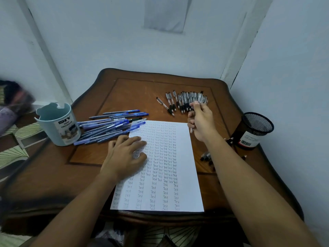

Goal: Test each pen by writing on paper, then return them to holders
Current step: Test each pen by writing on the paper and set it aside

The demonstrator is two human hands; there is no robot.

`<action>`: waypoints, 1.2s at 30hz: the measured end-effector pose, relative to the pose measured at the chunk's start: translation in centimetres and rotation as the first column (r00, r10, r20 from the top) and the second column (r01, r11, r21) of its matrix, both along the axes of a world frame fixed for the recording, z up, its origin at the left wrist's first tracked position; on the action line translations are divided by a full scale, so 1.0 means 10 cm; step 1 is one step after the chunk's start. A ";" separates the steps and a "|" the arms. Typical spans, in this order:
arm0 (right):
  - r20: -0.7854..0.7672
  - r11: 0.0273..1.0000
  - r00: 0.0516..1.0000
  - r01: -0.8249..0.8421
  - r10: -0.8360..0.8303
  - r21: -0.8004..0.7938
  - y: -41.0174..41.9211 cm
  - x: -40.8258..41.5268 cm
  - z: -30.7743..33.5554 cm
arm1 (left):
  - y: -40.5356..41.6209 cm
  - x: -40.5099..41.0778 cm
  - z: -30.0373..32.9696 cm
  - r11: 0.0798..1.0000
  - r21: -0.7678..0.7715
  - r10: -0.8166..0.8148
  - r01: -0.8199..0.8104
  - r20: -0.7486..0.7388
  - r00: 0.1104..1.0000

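1. While your left hand (124, 154) is lying flat with fingers spread, pressing the paper (181, 157) down on the table (85, 157), your right hand (201, 122) is hovering above the sheet's far right corner, fingers curled round a pen (191, 130).
2. The pen is running steeply through your fist, its tip poking out below, just beside the paper's right edge.
3. The sheet is lying down and to the left of that tip, so the writing falls to your right hand, which is already nearer.
4. The black pens (185, 101) are lying just beyond your knuckles; the blue pens (110, 127) are fanning out beside the cup (58, 129).
5. The mesh holder (254, 131) is standing well to your right.
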State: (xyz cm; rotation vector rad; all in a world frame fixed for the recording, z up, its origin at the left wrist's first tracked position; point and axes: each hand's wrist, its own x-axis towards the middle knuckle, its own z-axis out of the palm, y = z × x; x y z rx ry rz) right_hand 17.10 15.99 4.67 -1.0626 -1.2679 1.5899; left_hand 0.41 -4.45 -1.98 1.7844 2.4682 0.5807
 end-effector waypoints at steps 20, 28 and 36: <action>0.848 0.850 0.429 -0.273 -0.312 0.451 0.71 -0.77 -0.16 | -0.01 0.04 0.00 0.999 0.046 0.006 -0.007 0.035 0.999; 0.856 0.806 0.404 -0.357 -0.322 0.472 0.60 -0.72 -0.11 | -0.01 -0.01 0.00 0.999 0.033 0.007 -0.007 0.016 1.000; 0.987 0.665 -0.090 -0.730 0.132 -0.156 0.21 0.26 0.41 | 0.00 0.00 -0.01 1.000 0.004 0.005 -0.006 0.022 1.000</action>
